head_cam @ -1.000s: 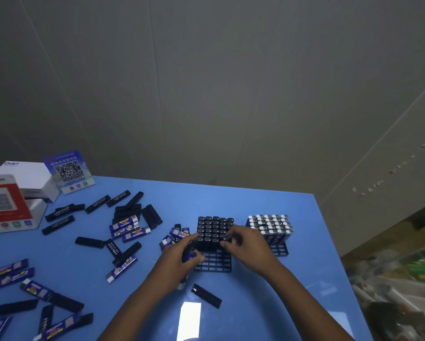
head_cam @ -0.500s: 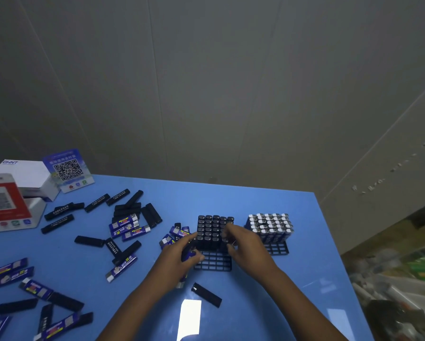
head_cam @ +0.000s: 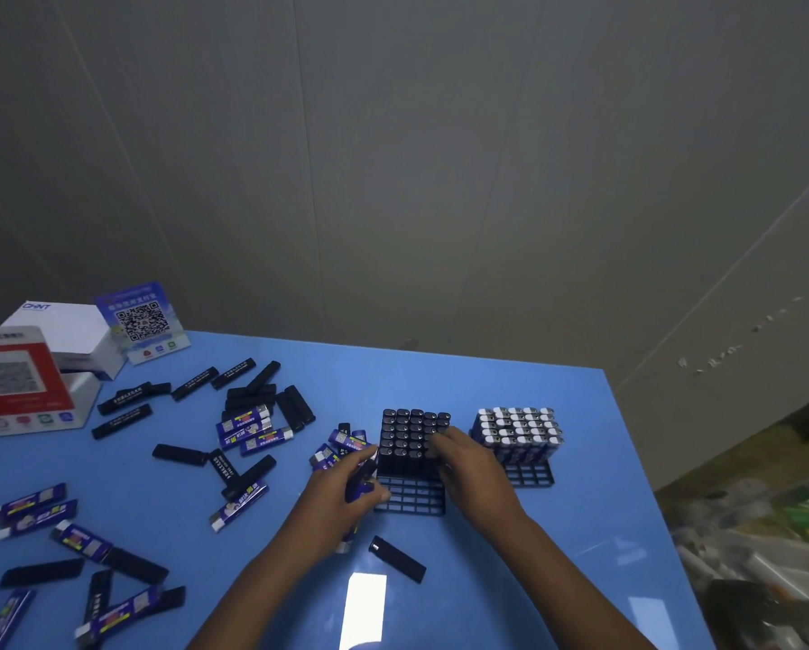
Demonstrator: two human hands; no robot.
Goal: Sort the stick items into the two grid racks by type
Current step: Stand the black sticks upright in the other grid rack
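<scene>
Blue table (head_cam: pixel 463 382) is carrying both racks. Our left hand (head_cam: pixel 346 490) is gripping spare blue sticks (head_cam: pixel 358 485) ready, while our right hand (head_cam: pixel 463 457) is pinching a black stick (head_cam: pixel 433 445) into the black rack (head_cam: pixel 412 497).

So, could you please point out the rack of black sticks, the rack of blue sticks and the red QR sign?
rack of black sticks (head_cam: pixel 412 497), head view, empty front grid.
rack of blue sticks (head_cam: pixel 531 476), head view, empty front grid.
red QR sign (head_cam: pixel 15 382), head view, red face.

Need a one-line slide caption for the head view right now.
Right hand at the black-stick rack, left hand gripping blue sticks; loose sticks scattered on the blue table.
</scene>
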